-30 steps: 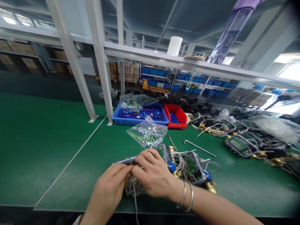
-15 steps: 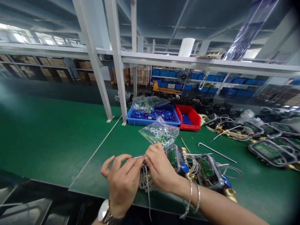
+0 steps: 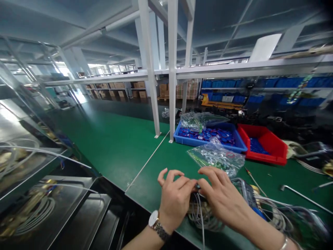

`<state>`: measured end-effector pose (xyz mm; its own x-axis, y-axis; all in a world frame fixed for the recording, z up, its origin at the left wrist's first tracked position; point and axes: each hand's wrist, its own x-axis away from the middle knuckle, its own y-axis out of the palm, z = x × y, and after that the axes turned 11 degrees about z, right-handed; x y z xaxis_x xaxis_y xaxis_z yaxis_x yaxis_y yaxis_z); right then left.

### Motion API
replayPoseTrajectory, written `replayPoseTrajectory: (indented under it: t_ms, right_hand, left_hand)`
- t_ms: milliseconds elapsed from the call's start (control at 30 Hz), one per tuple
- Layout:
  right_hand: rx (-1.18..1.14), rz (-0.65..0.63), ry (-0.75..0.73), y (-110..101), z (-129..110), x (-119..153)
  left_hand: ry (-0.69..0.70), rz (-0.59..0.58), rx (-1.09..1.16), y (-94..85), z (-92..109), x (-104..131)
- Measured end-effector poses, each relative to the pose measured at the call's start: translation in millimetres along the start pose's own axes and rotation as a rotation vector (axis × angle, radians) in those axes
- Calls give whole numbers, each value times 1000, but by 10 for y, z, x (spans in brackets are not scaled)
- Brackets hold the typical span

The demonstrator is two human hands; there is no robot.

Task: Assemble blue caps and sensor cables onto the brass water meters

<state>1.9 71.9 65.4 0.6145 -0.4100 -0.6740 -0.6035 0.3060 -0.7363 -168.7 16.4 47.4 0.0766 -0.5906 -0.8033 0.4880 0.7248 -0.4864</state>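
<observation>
Clerk: Hands, two; how do they stand?
Checker: Left hand [image 3: 175, 198], wristwatch [image 3: 154, 218] below it: thumb and forefinger pinching a small part [image 3: 197, 186], other fingers spread. Right hand [image 3: 222, 196]: thumb against the same part, fingers arched; whether it grips, cannot tell
Clerk: Small part, location?
Checker: Between the fingertips, over the near edge of the green work surface [image 3: 153, 177]; mostly hidden. Grey cables [image 3: 202, 217] hang just below it, beside a coiled cable bundle [image 3: 212, 224] partly covered by the right hand
Clerk: Toward the far edge?
Checker: Clear bag [image 3: 225, 155] of small pieces, one, just beyond the right hand. Blue tray [image 3: 186, 140], one, holding blue discs [image 3: 208, 133]. Red bin [image 3: 267, 158], one, beside the tray, containing blue pieces [image 3: 257, 146]
Clerk: Farther right along the surface?
Checker: Framed unit [image 3: 244, 189], one, partly hidden by the right hand and forearm. Thin red-tipped rod [image 3: 256, 182], one. L-shaped metal rod [image 3: 308, 198], one
Clerk: Off the near edge, left?
Checker: Metal trays [image 3: 97, 201], with brass fittings [image 3: 33, 205] and coiled cable
</observation>
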Motion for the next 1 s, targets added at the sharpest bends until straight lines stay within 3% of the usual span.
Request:
replayPoseTrajectory:
  t_ms: [200, 367, 500, 633, 800, 933, 1000]
  right_hand:
    - [-107, -34, 239, 77, -8, 14]
    - [51, 54, 82, 115, 16, 24]
    - [0, 4, 291, 153, -8, 15]
    - [76, 64, 136, 182, -2, 5]
    - [-29, -25, 261, 231, 33, -16]
    - [21, 33, 66, 249, 83, -10]
    - [19, 28, 53, 278, 88, 1]
  left_hand:
    - [-2, 3, -38, 45, -55, -40]
    - [-10, -124, 44, 61, -99, -78]
    - [-33, -48, -10, 69, -87, -97]
    - [-52, -107, 17, 67, -84, -105]
    - [-102, -13, -52, 58, -50, -86]
    - [-124, -108, 5, 40, -68, -79]
    - [-121, -118, 9, 51, -79, -66]
